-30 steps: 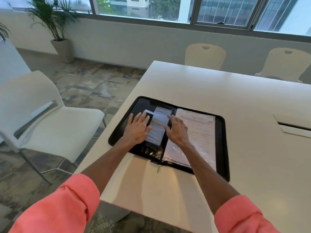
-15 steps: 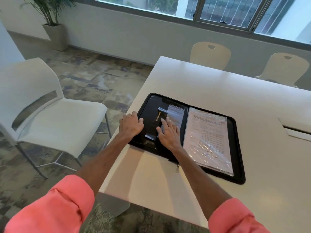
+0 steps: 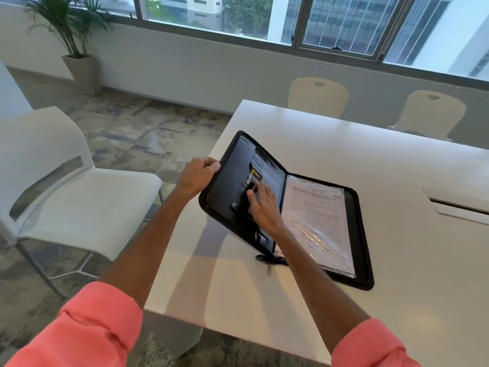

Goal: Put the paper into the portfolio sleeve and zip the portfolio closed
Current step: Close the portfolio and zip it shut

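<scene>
**Left cover of portfolio lifted, paper in sleeve**

Black zip-around fabric portfolio sits open on the white rectangular table, close to the near-left corner. Its right half lies flat and holds the printed white paper sheet inside a clear glossy plastic sleeve; the paper's long axis runs from near me toward the far side, text top at the far end. The left cover is tilted up off the table, hinged at the spine. Inner pockets on that cover hold a dark card with a yellow label and a pale slip behind it.

My left hand has its fingers curled around the cover's outer left edge, gripping it. My right hand lies flat, fingers extended, on the pocket area of the raised cover, holding nothing. The silver zipper pull hangs loose at the near end of the spine, resting on the table; the zip is undone.

White plastic chair stands left of the table, two cream chairs on the far side, a potted palm by the window. Pink sleeves cover my forearms.
</scene>
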The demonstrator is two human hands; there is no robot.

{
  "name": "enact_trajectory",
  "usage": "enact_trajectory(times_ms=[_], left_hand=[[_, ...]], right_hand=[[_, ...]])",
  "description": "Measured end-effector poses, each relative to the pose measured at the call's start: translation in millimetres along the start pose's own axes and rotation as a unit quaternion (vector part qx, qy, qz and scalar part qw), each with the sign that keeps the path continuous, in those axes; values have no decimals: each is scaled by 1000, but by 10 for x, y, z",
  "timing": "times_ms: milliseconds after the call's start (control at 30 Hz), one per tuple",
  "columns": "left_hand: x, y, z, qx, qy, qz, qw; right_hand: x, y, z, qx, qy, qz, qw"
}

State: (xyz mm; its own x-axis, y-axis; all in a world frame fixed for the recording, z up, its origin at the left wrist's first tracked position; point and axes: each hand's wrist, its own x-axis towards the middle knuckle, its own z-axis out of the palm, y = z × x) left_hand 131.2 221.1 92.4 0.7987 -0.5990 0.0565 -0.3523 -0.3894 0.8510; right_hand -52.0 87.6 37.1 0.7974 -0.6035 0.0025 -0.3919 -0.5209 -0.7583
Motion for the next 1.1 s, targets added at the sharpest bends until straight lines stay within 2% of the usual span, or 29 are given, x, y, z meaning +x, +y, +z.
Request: enact_trajectory(times_ms=[67, 233, 400, 533, 633, 867, 1100], left_hand=[[-24, 112, -38, -45, -30, 42, 998], [-173, 400, 121, -79, -72, 141, 984], [-310, 614, 580, 71, -120, 247, 959], [-467, 813, 1026, 100, -153, 311, 933], [-564, 906, 1369, 121, -189, 324, 919], [-799, 820, 2132, 175, -271, 332, 887], [-967, 696, 2542, 259, -295, 265, 881]], right_hand=[[-8, -10, -114, 31, 8, -5, 999], [-21, -45, -456, 124, 28, 14, 992], [-155, -25, -879, 241, 39, 14, 970], [-302, 49, -1274, 290, 50, 41, 955], [-407, 173, -1587, 327, 75, 59, 940], [-519, 879, -2295, 333, 171, 196, 906], [-846, 1554, -2332, 224, 174, 273, 919]])
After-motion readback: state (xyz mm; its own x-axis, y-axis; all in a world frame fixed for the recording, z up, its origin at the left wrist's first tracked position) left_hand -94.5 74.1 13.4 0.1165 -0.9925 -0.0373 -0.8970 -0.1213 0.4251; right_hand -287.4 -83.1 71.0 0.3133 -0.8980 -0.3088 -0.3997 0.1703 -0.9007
